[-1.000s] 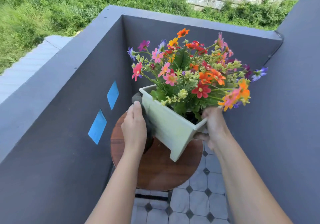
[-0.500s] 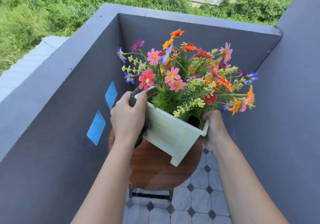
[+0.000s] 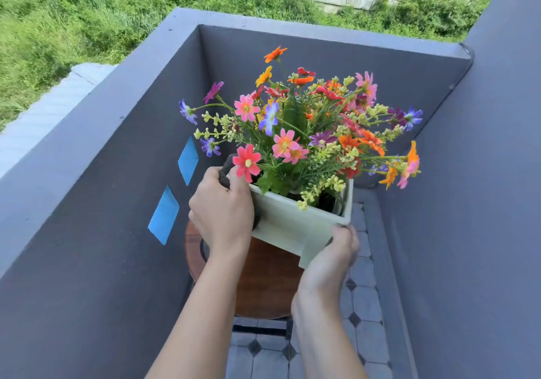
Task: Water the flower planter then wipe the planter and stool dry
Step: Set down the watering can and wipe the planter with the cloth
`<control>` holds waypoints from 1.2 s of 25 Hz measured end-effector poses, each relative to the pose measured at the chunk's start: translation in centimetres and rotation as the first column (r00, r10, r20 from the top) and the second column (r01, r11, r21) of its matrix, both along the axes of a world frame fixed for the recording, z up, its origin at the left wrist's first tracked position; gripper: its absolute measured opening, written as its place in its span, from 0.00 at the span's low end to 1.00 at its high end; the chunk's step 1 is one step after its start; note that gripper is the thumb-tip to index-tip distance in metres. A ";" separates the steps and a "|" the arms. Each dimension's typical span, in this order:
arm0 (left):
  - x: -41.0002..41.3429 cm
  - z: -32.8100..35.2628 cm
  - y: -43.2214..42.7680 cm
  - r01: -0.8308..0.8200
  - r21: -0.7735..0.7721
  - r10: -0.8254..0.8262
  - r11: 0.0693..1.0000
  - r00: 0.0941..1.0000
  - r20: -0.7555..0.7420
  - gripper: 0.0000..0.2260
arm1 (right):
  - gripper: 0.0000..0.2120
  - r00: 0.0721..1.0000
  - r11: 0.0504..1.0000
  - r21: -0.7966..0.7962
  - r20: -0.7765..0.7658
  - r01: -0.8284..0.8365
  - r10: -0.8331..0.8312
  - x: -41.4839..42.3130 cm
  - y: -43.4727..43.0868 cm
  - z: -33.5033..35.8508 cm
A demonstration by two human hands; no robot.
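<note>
Grey balcony walls enclose the stool (image 3: 257,285); above it the planter (image 3: 295,226) hangs tilted, left hand (image 3: 222,212) pressing a dark cloth (image 3: 226,171) against its side, right hand (image 3: 333,258) gripping its corner; wiping seems underway, stool probably left

both hands hold the tilted planter (image 3: 288,226) above the stool (image 3: 263,285) (dark cloth (image 3: 226,171) under left hand (image 3: 222,212)).

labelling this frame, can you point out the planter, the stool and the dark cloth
planter (image 3: 288,225), head view, on its pale front wall below the rim
stool (image 3: 263,285), head view, on the bare brown wooden seat under the planter
dark cloth (image 3: 226,171), head view, on the fold showing above the left hand's fingers
</note>
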State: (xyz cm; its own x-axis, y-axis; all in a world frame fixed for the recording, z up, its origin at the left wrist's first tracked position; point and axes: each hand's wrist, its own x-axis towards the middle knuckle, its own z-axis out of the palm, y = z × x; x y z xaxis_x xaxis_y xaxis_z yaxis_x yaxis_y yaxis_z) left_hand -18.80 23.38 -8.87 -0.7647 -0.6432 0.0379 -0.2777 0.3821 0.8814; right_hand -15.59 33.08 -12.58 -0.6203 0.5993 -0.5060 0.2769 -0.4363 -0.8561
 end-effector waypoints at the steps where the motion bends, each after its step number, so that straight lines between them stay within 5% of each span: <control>1: 0.1 0.0 0.0 0.005 0.005 -0.005 1.000 1.000 0.001 0.18 | 0.28 1.000 0.995 0.095 0.002 -0.020 0.020 1.1 -1.3 0.9; 4: 0.7 -0.2 -0.1 0.012 0.037 -0.012 0.999 1.000 0.004 0.18 | 0.48 0.991 0.955 0.270 0.087 -0.122 0.102 1.4 -3.6 2.8; 7: 1.2 -0.4 -0.2 0.022 0.054 -0.022 0.998 1.000 -0.004 0.14 | 0.55 0.993 0.960 0.273 0.117 -0.066 0.035 -0.8 -3.7 2.3; 13: 2.2 -0.7 0.1 0.112 0.140 -0.098 0.984 0.990 -0.104 0.13 | 0.42 0.991 0.949 0.315 0.119 0.018 -0.058 -2.9 -2.9 2.7; 18: 4.5 -3.2 1.0 0.315 0.225 -0.252 0.922 0.930 -0.269 0.14 | 0.31 0.983 0.922 0.376 0.180 -0.095 0.029 -5.2 1.4 2.7; 23: 2.9 -4.3 2.2 0.290 0.160 -0.253 0.944 0.943 -0.218 0.15 | 0.23 0.950 0.907 0.298 0.188 -0.297 0.249 -6.8 5.1 2.9; 30: 3.6 -2.9 2.8 0.378 0.111 -0.333 0.919 0.897 -0.291 0.14 | 0.18 0.953 0.925 0.267 0.211 -0.270 0.217 -6.8 5.6 3.8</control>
